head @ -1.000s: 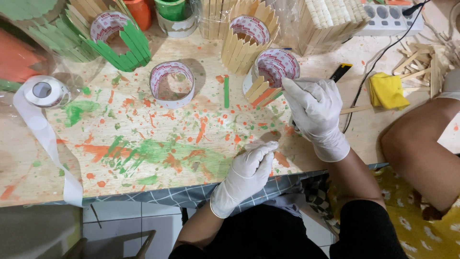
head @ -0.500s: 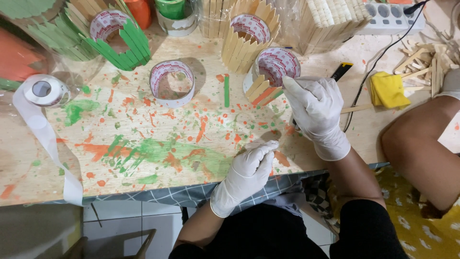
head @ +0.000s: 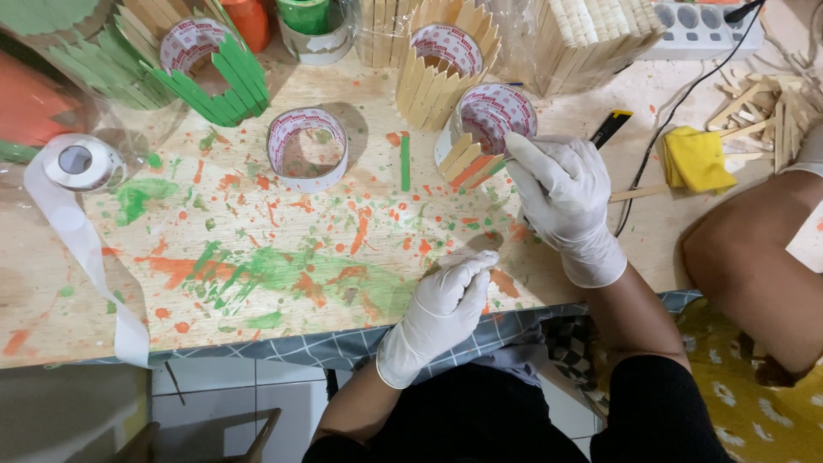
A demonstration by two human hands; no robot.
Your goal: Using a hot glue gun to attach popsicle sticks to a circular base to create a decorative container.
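Two white-gloved hands of mine are over the paint-splattered wooden table (head: 257,283). My right hand (head: 561,201) reaches to the tape roll (head: 491,116) that has a few wooden craft sticks (head: 463,159) stuck to its near side; my fingers are loosely curled with the fingertips touching its rim, not gripping anything I can make out. My left hand (head: 446,304) rests at the table's near edge, below and a little left of that roll, fingers gathered narrow and holding nothing. Left of the roll lies a loose green stick (head: 405,161), and further left a bare tape roll (head: 307,147). Behind it stands a roll ringed with plain sticks (head: 446,60). Right of it lies a yellow cloth (head: 699,159).
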